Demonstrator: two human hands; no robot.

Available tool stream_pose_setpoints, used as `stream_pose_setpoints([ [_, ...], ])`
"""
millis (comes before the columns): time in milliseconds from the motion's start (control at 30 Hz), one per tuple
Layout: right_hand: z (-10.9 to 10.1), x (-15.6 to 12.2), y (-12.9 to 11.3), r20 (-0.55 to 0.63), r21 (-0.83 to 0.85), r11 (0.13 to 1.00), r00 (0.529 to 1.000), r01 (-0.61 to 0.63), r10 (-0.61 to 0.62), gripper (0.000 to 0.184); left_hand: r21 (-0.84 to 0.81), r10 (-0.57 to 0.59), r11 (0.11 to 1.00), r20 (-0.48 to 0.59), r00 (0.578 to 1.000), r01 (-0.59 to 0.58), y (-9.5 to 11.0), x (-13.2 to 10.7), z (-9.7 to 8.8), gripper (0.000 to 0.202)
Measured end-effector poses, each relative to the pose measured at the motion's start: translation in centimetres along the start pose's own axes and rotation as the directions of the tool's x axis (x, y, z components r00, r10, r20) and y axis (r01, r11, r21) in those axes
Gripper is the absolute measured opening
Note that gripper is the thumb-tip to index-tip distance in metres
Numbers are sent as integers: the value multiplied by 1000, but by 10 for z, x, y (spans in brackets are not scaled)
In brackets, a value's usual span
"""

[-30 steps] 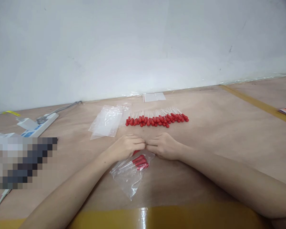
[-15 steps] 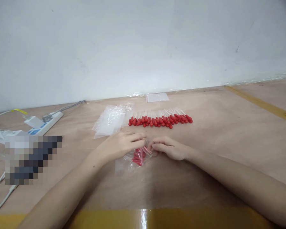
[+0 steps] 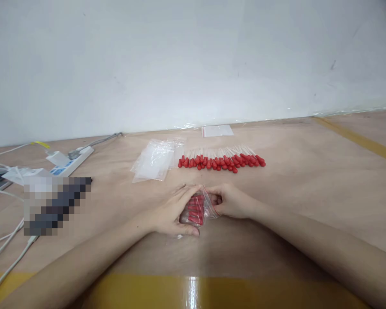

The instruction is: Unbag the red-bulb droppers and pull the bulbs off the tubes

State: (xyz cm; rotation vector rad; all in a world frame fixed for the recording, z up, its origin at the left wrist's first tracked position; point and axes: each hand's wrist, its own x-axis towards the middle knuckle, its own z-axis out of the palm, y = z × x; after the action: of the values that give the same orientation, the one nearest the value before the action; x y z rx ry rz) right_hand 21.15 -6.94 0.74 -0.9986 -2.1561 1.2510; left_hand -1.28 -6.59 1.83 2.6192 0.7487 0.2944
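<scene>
1. A small clear bag [image 3: 200,209] lies on the counter [image 3: 302,180]. It is in the middle, near the front, between the two hands.
2. Inside the bag is a bunch of droppers [image 3: 195,210] with red tops. They are packed close, side by side, and the red shows through the bag.
3. The left hand [image 3: 170,212] is curled around the left side of the bag. Its fingers [image 3: 189,190] lie over the top and the thumb is at the near edge. The hand is half closed and has hold of the bag.
4. The right hand [image 3: 234,201] holds the right end of the bag, where a thin red strip runs along the mouth. Its fingers [image 3: 216,189] are pinched shut on that end.
5. I cannot tell if the mouth of the bag is sealed.
6. Farther back, a long row [image 3: 221,160] of more droppers lies loose on the counter. Their red tops point to the person and their clear tubes point to the wall [image 3: 193,64].
7. Right beside the left end of the row is a pile of empty bags [image 3: 154,159].
8. One flat bag [image 3: 217,131] lies alone by the wall, behind the row.
9. Far to the left are a white power strip [image 3: 72,156] and some cords [image 3: 6,266].
10. Yellow tape [image 3: 244,292] runs along the near edge of the counter.
</scene>
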Motion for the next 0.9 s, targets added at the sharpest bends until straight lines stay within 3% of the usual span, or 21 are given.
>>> stream_pose_setpoints([
  [133,2,1,-3,-74,-50,999,997,8,-12,27,-39,-29,999,-104,994,25,-4,-4,10,103],
  [300,6,1,-5,-97,-151,978,982,145,-160,37,-72,-41,997,-113,993,33,-6,-1,10,104],
  [400,7,2,-4,-93,-219,955,970,200,-224,33,-84,-42,996,-99,994,34,-7,0,11,103],
  [567,3,4,-6,29,-120,988,995,97,-94,22,-103,-42,994,-111,993,31,-7,-1,9,103],
  [667,1,4,-7,58,78,997,998,-2,-3,15,-145,-59,989,-156,986,36,-9,-2,7,100],
  [767,4,4,-8,104,265,963,994,-52,25,21,-151,-81,987,-182,980,54,-12,-2,6,98],
  [833,9,5,-9,69,237,970,997,-49,33,24,-132,-71,990,-192,979,46,-13,-1,8,95],
  [900,13,6,-10,-16,101,994,999,-34,36,18,-107,-58,994,-201,978,37,-13,0,9,93],
])
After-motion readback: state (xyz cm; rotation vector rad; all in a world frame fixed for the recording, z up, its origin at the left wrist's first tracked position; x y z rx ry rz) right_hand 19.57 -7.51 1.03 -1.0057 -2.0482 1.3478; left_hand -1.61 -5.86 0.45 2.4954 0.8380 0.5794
